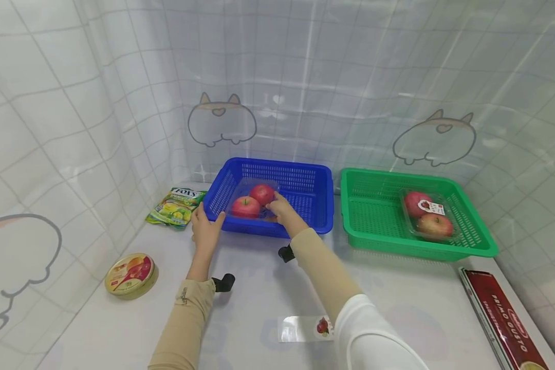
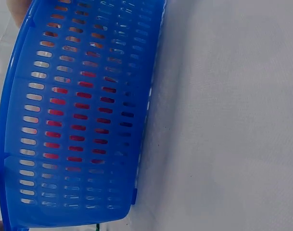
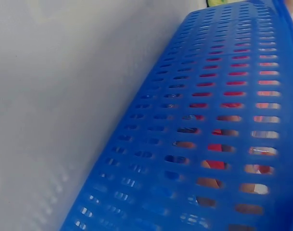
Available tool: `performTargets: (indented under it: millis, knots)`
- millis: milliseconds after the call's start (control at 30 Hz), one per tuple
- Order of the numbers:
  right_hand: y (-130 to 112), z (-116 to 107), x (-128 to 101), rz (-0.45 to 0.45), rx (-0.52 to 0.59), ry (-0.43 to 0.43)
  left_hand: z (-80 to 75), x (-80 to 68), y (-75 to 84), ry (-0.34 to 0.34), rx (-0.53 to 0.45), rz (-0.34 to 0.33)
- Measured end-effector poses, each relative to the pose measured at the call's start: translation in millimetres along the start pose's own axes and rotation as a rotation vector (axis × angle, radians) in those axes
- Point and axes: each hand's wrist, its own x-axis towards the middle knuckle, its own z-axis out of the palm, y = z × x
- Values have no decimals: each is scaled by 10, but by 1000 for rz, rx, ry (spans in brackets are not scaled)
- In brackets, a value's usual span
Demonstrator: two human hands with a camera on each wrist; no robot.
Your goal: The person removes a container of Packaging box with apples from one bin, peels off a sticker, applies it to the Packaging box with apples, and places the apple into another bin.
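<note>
A clear plastic pack of two red apples (image 1: 246,207) lies in the left part of the blue basket (image 1: 314,229). My right hand (image 1: 284,211) reaches over the front rim and holds the pack's right side; its fingers show partly through the slots in the right wrist view. At the basket's front left corner, my left hand (image 1: 205,231) touches the rim with thumb and forefinger spread apart. The basket's slotted wall (image 2: 83,62) fills much of the left wrist view, with red apple showing behind it.
A green basket (image 1: 384,246) with another pack of apples (image 1: 435,225) stands to the right. On the left are a FOX'S candy bag (image 1: 176,208) and a round tin (image 1: 129,275). A red spaghetti box (image 1: 504,318) and a clear labelled strip (image 1: 300,329) lie nearer.
</note>
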Motion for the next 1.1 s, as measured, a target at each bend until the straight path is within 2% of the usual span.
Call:
performTargets:
  millis: [33, 67, 167, 200, 233, 267, 300, 400, 533, 633, 733, 1100]
  knots:
    - [-160, 3, -305, 7, 2, 11, 2, -3, 12, 4, 2, 0]
    - [-243, -6, -437, -5, 12, 8, 6, -6, 25, 10, 9, 0]
    - [-584, 11, -1021, 3, 40, 32, 19, -15, 74, 47, 26, 10]
    - [-627, 8, -1059, 2, 68, 32, 26, -21, 94, 67, 36, 19]
    - [-715, 19, -1203, 1, 82, 39, 33, -28, 118, 87, 43, 33]
    - [-746, 24, -1212, 0, 102, 42, 42, -35, 141, 105, 55, 50]
    - [-835, 38, -1351, 13, 114, 54, 54, -44, 166, 125, 63, 72]
    - [-935, 35, -1494, -7, 160, 59, 102, -76, 252, 169, 75, 161]
    - [-1005, 50, -1583, -32, 186, 62, 177, -135, 399, 147, -44, 248]
    - [-1043, 85, -1655, -35, 201, 66, 224, -180, 503, 75, -178, 230]
    - [-1064, 129, -1719, -36, 211, 74, 261, -209, 573, 18, -247, 185]
    - [-1035, 222, -1909, -107, 225, 141, 325, -268, 706, -32, -369, 154]
